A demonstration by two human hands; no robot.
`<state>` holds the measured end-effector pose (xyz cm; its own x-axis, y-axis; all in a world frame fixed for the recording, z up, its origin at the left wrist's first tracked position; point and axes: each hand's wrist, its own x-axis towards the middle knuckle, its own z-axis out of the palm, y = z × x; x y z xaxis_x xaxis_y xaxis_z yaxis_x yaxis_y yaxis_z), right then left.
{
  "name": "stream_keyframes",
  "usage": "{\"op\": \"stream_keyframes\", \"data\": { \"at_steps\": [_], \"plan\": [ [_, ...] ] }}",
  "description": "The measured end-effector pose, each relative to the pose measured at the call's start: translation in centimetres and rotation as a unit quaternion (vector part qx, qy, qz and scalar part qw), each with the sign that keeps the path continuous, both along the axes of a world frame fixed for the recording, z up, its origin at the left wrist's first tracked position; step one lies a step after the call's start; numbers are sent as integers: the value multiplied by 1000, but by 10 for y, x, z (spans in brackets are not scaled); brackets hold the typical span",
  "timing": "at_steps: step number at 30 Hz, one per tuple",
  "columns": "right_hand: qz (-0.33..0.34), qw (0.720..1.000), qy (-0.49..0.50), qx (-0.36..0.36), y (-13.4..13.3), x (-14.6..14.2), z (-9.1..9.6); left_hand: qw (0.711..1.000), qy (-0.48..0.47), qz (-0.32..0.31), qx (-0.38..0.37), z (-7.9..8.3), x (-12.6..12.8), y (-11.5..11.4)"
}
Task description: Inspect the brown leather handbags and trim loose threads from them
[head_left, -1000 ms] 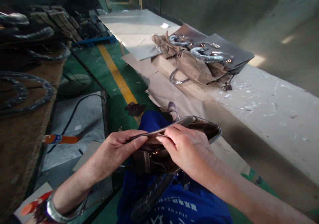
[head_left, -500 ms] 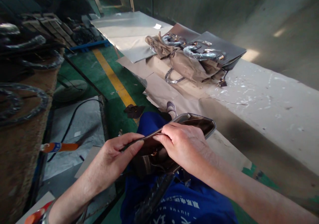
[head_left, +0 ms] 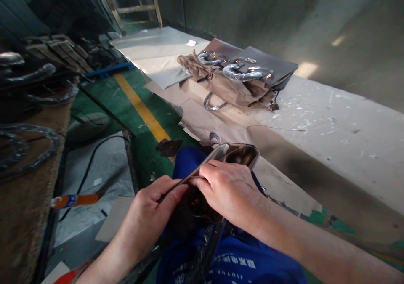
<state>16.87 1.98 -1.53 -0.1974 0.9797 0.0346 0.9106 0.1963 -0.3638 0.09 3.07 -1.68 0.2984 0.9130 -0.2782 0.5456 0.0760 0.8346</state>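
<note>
Pinching the open handbag [head_left: 241,154] at its rim, over the blue-clad lap [head_left: 187,162], with left hand [head_left: 154,208] and right hand [head_left: 227,187] both closed thumb-to-fingers, and now slanting it steeper than a second ago, so probably on the same stretch, just from another angle. Can see brown lining inside, but can't make out anything deeper in the shadow. Farther out, spotting an orange-filled bottle [head_left: 85,199] off left, plus bags [head_left: 274,66] with plastic-wrapped handles [head_left: 241,72] and bunched-up brown material [head_left: 232,88] on the bench [head_left: 350,120], with contents hidden.
</note>
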Motion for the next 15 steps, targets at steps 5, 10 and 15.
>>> {"op": "stream_keyframes", "data": {
  "at_steps": [5,10,15],
  "plan": [
    [56,994,75,-58,5,12,3,1000,2,-17,8,1,0,-1],
    [75,991,82,-79,5,31,10,999,5,-34,17,-2,-2,1],
    [33,992,78,-94,6,46,15,999,25,-26,36,-6,-10,4]
  ]
}}
